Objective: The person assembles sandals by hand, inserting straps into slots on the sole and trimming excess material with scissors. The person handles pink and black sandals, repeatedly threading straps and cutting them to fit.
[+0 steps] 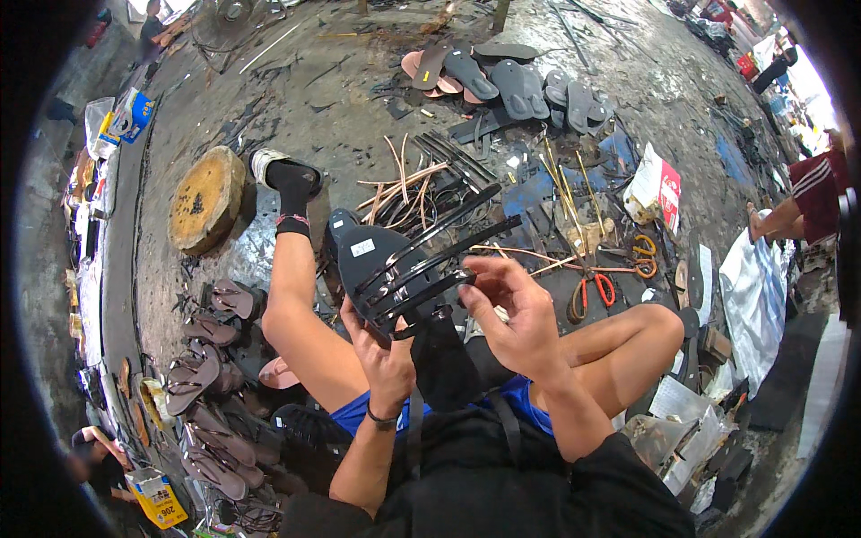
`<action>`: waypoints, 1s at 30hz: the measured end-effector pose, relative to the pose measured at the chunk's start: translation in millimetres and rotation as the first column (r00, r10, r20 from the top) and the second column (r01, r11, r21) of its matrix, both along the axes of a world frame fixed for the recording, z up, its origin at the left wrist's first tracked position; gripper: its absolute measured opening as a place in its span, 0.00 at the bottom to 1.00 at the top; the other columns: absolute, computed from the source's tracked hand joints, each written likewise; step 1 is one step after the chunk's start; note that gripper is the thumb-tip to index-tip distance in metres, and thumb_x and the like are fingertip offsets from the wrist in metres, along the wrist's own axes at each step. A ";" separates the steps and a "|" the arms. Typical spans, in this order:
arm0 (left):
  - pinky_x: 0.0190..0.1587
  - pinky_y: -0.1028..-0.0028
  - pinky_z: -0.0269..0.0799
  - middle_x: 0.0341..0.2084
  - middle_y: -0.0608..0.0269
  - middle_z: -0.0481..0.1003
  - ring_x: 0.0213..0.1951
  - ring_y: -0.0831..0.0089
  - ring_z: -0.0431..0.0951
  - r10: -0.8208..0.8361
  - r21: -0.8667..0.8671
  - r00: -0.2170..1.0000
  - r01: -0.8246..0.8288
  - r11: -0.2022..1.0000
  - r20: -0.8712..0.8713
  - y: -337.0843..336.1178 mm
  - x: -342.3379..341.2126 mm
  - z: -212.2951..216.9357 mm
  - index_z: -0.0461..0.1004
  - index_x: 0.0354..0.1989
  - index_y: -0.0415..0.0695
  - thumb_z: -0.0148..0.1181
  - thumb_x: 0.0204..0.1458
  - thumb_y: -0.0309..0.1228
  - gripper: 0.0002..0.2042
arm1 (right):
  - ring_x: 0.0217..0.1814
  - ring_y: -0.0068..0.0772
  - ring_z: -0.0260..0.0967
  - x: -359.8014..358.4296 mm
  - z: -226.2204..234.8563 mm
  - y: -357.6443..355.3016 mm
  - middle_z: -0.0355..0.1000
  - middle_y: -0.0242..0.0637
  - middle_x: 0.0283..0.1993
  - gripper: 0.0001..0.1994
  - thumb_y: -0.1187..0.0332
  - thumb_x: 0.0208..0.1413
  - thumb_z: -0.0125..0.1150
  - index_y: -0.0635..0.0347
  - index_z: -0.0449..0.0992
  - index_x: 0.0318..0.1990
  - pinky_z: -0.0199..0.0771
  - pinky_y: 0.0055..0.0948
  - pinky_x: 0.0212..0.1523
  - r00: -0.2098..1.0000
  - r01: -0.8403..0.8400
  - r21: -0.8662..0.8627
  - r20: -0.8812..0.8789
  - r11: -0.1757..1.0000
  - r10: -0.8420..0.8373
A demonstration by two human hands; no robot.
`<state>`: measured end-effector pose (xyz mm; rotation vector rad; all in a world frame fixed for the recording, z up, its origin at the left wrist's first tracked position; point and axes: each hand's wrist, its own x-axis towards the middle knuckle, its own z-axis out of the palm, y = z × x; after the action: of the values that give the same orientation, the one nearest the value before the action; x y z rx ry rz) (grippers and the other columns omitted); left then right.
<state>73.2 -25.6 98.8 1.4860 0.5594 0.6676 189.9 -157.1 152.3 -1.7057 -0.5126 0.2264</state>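
My left hand (384,363) is closed around the near end of a black sandal sole (360,260) with a small white sticker. Several glossy black straps (453,247) run through the sole and stick out to the right. The end of the nearest strap is pinched between the thumb and fingers of my right hand (516,314). The sole is held tilted above my lap, between my bare legs. My left fingers are partly hidden behind it.
Scissors with red-orange handles (592,294) lie right of my right hand, beside yellow-handled scissors (645,257). Loose strips (404,193) are strewn ahead. A round wooden block (206,199) stands left of my foot. Finished-looking sandals (520,90) lie ahead, and brown flip-flops (195,377) at left.
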 end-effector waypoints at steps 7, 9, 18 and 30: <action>0.68 0.63 0.54 0.65 0.54 0.53 0.66 0.60 0.58 0.002 0.144 0.998 -0.012 0.989 0.066 -9.5 -1.6 1.0 0.65 0.64 0.34 0.61 0.59 0.31 0.26 | 0.40 0.19 0.77 5.3 2.7 -5.1 0.79 0.35 0.38 0.13 0.82 0.55 0.65 0.64 0.76 0.48 0.77 0.21 0.37 0.959 -0.216 -0.122 -0.214 0.969 0.187; 0.68 0.62 0.54 0.65 0.51 0.53 0.67 0.60 0.58 0.032 0.192 0.999 -0.037 0.981 0.030 -11.1 -3.9 -1.5 0.61 0.66 0.35 0.63 0.58 0.33 0.30 | 0.41 0.20 0.76 4.9 -1.7 -6.7 0.78 0.36 0.40 0.15 0.83 0.55 0.64 0.65 0.74 0.49 0.76 0.21 0.36 0.963 -0.229 0.018 -0.143 0.973 0.229; 0.62 0.67 0.65 0.64 0.53 0.54 0.61 0.63 0.66 -0.031 0.403 0.999 0.024 0.915 0.011 -8.9 -9.8 -7.3 0.45 0.71 0.37 0.63 0.56 0.29 0.38 | 0.42 0.38 0.76 -2.4 -12.5 -9.4 0.77 0.41 0.41 0.11 0.81 0.48 0.62 0.66 0.78 0.40 0.76 0.30 0.42 0.963 -0.259 0.091 0.096 0.962 0.250; 0.68 0.63 0.55 0.64 0.51 0.55 0.66 0.58 0.59 -0.004 0.446 0.988 0.074 0.892 -0.156 8.0 -16.2 -15.1 0.64 0.64 0.36 0.61 0.59 0.37 0.27 | 0.38 0.30 0.75 -2.1 -15.1 -23.5 0.74 0.37 0.44 0.14 0.82 0.50 0.69 0.61 0.80 0.45 0.77 0.27 0.40 0.999 -0.020 -0.045 -0.037 0.999 0.018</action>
<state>57.0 -17.6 83.7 1.9935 0.5084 0.6855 187.8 -180.5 137.2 -1.7385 -0.4997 0.2846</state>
